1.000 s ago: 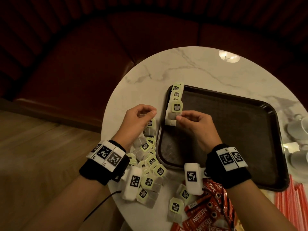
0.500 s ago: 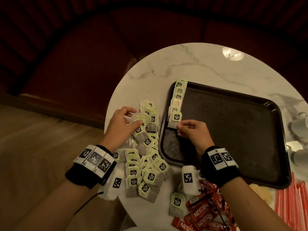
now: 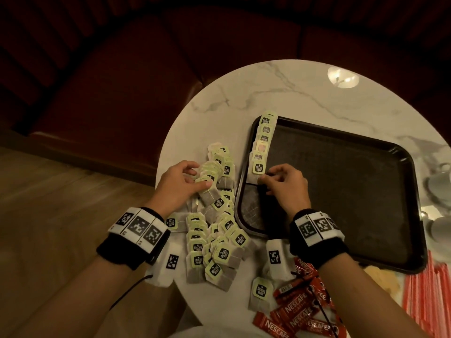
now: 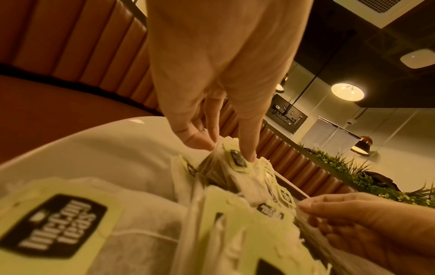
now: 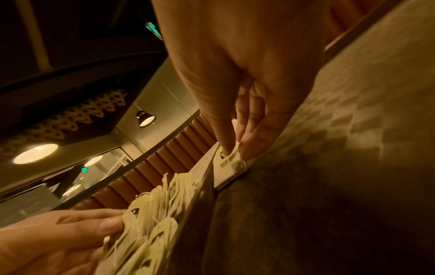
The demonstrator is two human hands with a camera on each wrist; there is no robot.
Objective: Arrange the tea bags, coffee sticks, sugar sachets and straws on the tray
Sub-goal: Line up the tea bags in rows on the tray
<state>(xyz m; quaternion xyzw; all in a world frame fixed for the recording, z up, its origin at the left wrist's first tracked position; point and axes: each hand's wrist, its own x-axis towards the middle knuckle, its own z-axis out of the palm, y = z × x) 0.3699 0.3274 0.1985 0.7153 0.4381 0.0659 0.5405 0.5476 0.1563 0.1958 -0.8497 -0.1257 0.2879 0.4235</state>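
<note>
A black tray [image 3: 341, 191] lies on the round marble table [image 3: 280, 93]. A row of green-tagged tea bags [image 3: 263, 142] runs along the tray's left edge. My right hand [image 3: 262, 178] pinches the nearest tea bag of that row [image 3: 258, 168] between thumb and fingers, pressed low on the tray [image 5: 329, 167]; the right wrist view shows this pinch [image 5: 233, 150] on the bag [image 5: 229, 163]. My left hand [image 3: 201, 178] pinches a bag at the top of the loose tea bag pile [image 3: 214, 240], left of the tray. Its fingertips [image 4: 249, 158] rest on the bag's tag [image 4: 237, 161].
Red Nescafe coffee sticks [image 3: 300, 311] lie at the table's near edge. Red-and-white straws [image 3: 429, 301] and a pale yellow sachet heap [image 3: 383, 279] lie by the tray's near right corner. White cups [image 3: 439, 184] stand at the far right. A dark red bench [image 3: 122, 93] curves behind.
My right hand has lowered its tea bag onto the near end of the row. My left hand has moved left, away from the tray, to the loose pile and taken hold of a bag.
</note>
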